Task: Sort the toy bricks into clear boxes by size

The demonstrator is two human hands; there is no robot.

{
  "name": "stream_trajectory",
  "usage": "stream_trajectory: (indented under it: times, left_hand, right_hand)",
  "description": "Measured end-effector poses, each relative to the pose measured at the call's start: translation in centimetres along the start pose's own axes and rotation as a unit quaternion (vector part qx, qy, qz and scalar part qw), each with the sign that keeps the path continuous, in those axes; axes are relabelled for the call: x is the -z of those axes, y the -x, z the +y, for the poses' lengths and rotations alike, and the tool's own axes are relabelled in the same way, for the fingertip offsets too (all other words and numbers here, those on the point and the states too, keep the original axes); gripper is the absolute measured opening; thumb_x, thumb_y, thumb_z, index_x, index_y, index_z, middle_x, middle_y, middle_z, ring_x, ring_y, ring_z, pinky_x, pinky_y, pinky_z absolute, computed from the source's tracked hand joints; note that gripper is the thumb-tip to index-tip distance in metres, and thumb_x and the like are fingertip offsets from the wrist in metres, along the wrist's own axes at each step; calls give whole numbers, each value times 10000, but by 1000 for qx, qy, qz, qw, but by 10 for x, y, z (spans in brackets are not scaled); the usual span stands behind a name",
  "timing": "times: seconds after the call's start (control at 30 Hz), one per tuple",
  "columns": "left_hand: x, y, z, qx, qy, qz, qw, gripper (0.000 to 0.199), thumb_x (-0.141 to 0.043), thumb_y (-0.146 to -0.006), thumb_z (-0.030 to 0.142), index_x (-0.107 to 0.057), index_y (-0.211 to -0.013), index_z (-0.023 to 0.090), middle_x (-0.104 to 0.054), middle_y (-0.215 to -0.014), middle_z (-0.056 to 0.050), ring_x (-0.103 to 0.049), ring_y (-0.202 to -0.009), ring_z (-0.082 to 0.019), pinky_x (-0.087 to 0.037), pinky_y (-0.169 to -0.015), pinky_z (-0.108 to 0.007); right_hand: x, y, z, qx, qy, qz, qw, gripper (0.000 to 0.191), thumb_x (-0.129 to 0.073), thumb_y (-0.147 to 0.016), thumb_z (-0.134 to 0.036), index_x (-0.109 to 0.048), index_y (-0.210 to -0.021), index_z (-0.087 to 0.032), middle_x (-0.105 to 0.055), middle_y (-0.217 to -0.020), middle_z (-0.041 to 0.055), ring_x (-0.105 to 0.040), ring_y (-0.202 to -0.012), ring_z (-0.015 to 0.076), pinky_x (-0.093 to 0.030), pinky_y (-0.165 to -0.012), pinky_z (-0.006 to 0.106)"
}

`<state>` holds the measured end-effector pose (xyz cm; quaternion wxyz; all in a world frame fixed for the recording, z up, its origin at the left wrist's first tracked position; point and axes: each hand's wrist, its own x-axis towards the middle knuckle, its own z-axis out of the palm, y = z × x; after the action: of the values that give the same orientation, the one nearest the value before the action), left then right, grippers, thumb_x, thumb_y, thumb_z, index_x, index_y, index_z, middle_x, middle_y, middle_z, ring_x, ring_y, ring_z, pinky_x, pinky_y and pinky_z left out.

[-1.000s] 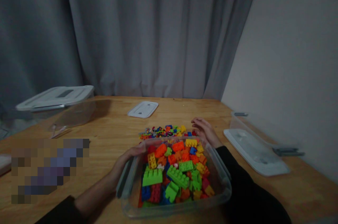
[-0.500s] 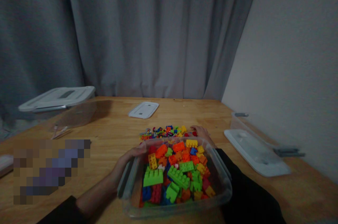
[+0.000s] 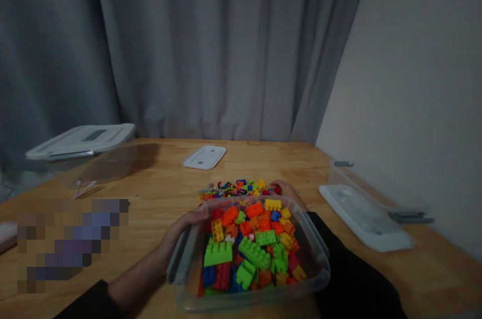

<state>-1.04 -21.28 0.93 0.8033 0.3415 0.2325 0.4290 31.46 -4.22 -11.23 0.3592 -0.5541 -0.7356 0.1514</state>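
Observation:
A clear plastic box (image 3: 248, 303) filled with large toy bricks in green, orange, yellow, red and blue stands close in front of me. My left hand (image 3: 190, 221) grips its left side near the far corner, by the grey latch (image 3: 178, 254). Beyond the box lies a loose pile of small colourful toy bricks (image 3: 233, 188) on the table. My right hand (image 3: 288, 192) reaches past the box to the pile's right end. Its fingers look curved and apart beside some red bricks (image 3: 273, 191); the box partly hides this hand.
A lidded clear bin (image 3: 113, 161) stands at the left. One white lid (image 3: 205, 157) lies behind the pile. To the right, another lid (image 3: 361, 218) rests beside a clear container (image 3: 371, 188) along the wall. A pixelated patch covers part of the wooden table (image 3: 158, 188) at left.
My right hand has shifted very slightly at the pile's right end. The box and my left hand stay practically where they were.

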Motion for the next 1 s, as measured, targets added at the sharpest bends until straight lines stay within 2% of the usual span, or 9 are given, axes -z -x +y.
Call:
stream_trajectory:
  times: [0.1,0.2,0.37,0.43,0.57,0.73,0.87,1.0]
  left_hand:
    - [1,0,0,-2,-4,12,1000,278,-625,-826,203,-834,-1009,197,-831,-820,-67,-749,-765,-244,-552,-762,-310]
    - [0,0,1,8,-13,25,1000,306,-613,-847,209,-821,-1065,161,-840,-891,-101,-758,-775,-256,-553,-806,-334]
    - [-1,-2,2,-3,-12,-2,1000,239,-617,-832,222,-845,-889,172,-841,-919,-85,-750,-754,-234,-557,-858,-330]
    - [1,-3,1,-1,-11,-2,1000,261,-600,-836,208,-843,-924,176,-840,-932,-86,-756,-810,-252,-551,-896,-352]
    - [11,-7,-3,2,-2,-21,1000,372,-591,-841,198,-793,-1154,172,-826,-1053,-114,-746,-1012,-312,-515,-997,-422]
    - [22,-10,-6,-5,8,-41,999,388,-569,-847,209,-787,-1166,171,-836,-991,-98,-764,-930,-292,-551,-905,-380]
    - [25,-10,-6,-6,-7,-41,999,429,-558,-857,214,-752,-1239,190,-821,-1088,-97,-743,-1028,-308,-515,-994,-418]
    - [21,-9,-5,-4,5,-44,999,399,-562,-852,209,-778,-1188,211,-820,-1088,-94,-737,-1046,-306,-508,-1008,-432]
  right_hand:
    - [2,1,-2,5,1,-4,1000,346,-656,-811,-392,-716,-1066,-166,-720,-1073,127,-658,-1007,267,-506,-929,418]
    - [2,2,-3,16,-1,-6,1000,336,-649,-805,-365,-717,-1071,-172,-725,-1085,121,-657,-1029,270,-499,-950,421]
    - [1,4,-2,23,-9,-1,1000,351,-631,-826,-364,-699,-1104,-161,-724,-1107,119,-669,-1028,259,-511,-947,411]
    - [2,4,-3,22,-12,4,1000,341,-625,-832,-347,-696,-1112,-167,-727,-1096,110,-676,-1007,248,-524,-922,398]
    - [3,4,-6,31,-19,14,999,305,-608,-835,-286,-705,-1094,-158,-729,-1060,110,-683,-972,229,-539,-890,371]
    - [6,0,-9,42,-25,38,998,293,-612,-833,-260,-713,-1078,-135,-708,-1078,127,-673,-954,215,-547,-889,363]
    - [8,-1,-12,50,-30,52,997,293,-625,-814,-236,-712,-1069,-119,-700,-1082,135,-676,-936,210,-551,-889,368]
    - [9,0,-15,60,-38,65,995,285,-615,-844,-289,-712,-1061,-131,-705,-1068,129,-675,-928,204,-558,-883,365]
